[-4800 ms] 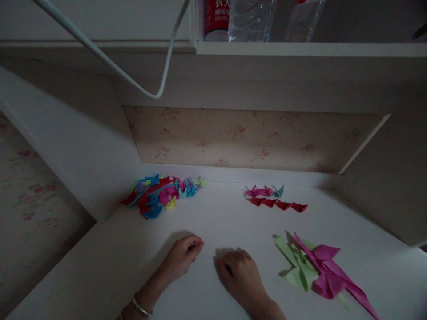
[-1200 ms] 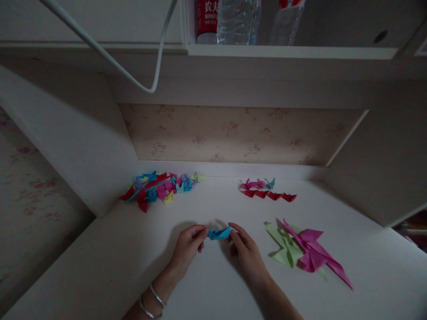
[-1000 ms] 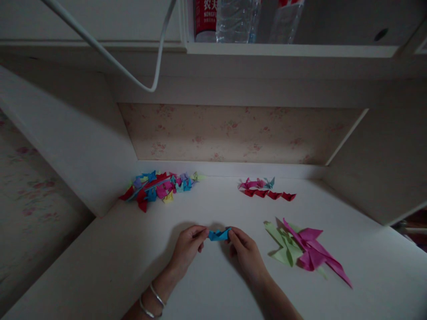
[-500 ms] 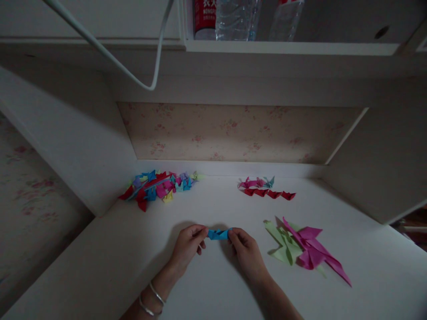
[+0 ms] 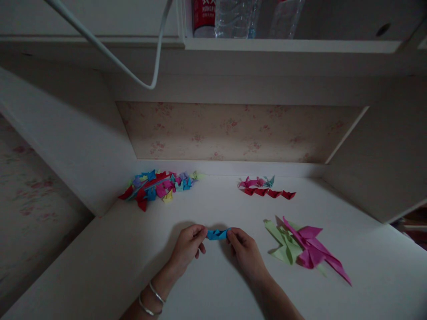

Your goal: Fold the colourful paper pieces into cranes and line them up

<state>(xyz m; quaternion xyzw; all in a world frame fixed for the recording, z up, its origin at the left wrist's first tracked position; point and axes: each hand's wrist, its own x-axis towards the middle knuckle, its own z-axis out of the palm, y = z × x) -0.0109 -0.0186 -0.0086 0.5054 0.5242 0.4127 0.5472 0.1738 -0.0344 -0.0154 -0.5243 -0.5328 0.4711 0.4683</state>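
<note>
Between my two hands, over the middle of the white desk (image 5: 213,284), is a small blue folded paper piece (image 5: 217,234). My left hand (image 5: 189,244) pinches its left end between thumb and forefinger. At the other end, my right hand (image 5: 245,251) grips it the same way. The piece stretches level from one set of fingertips to the other, with folds and dark gaps along its top. Its exact folded shape is too small to make out. Two silver bangles (image 5: 150,302) circle my left wrist.
A pile of colourful folded papers (image 5: 160,186) lies back left. Red folded papers (image 5: 274,194) form a row at the back, behind them small paper cranes (image 5: 256,182). Larger green (image 5: 283,244) and magenta folded papers (image 5: 312,249) lie right of my right hand. A white cable (image 5: 133,78) hangs above.
Both hands keep their pinch on the blue paper, which has turned slightly and shifted a touch left. The other papers lie as before.
</note>
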